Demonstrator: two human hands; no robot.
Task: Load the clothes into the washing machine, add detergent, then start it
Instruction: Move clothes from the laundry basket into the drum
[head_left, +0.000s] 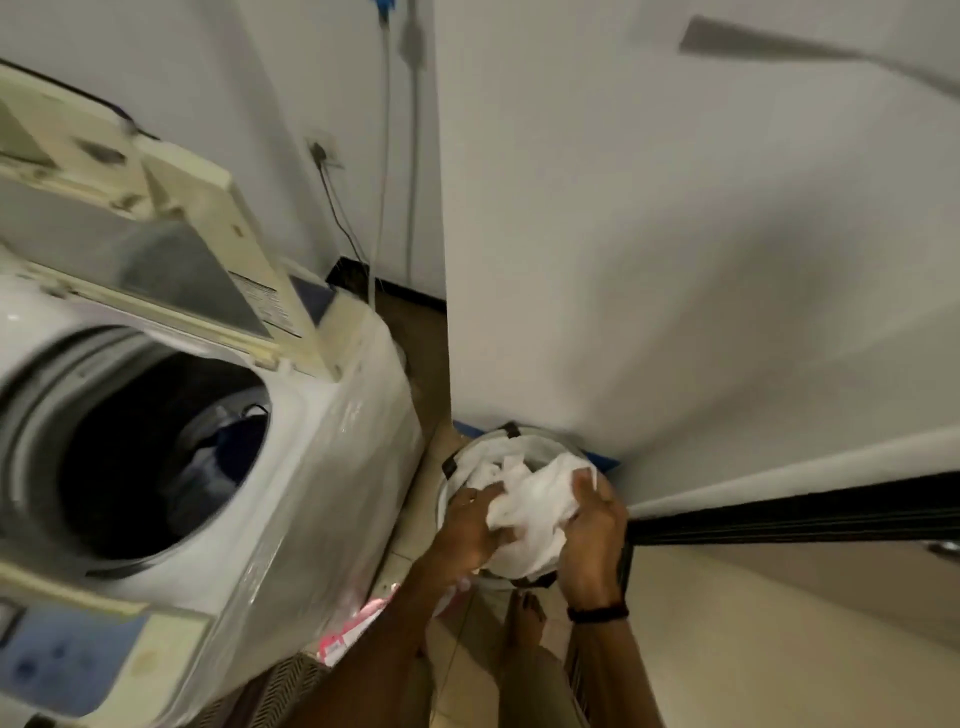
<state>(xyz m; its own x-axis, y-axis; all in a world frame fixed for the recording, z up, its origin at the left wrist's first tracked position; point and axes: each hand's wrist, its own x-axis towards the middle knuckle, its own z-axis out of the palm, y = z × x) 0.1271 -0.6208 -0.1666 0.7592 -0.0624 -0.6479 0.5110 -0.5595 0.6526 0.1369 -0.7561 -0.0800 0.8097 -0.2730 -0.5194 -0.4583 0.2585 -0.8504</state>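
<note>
1. Both hands work in the laundry basket (483, 441), which stands on the floor just to the right of the washing machine (322, 467). The left hand (470, 525) and the right hand (592, 535) each hold a bunched fistful of the white cloth (535, 504), fingers curled into it.
2. The machine's lid (156, 234) stands open. Dark clothes (228, 452) already lie in its drum (130, 457).
3. Likely risks: loose folds could trail and drop on the floor beside the machine during the lift, or snag on the drum's rim. White cloth washed with dark items may also take up dye.
4. A pink-and-white packet (353, 623) lies at the machine's right base; its print is unreadable.
5. The sticker (265, 306) inside the lid and the control panel (62, 660) at the machine's front are too blurred to read. No brand shows.
</note>
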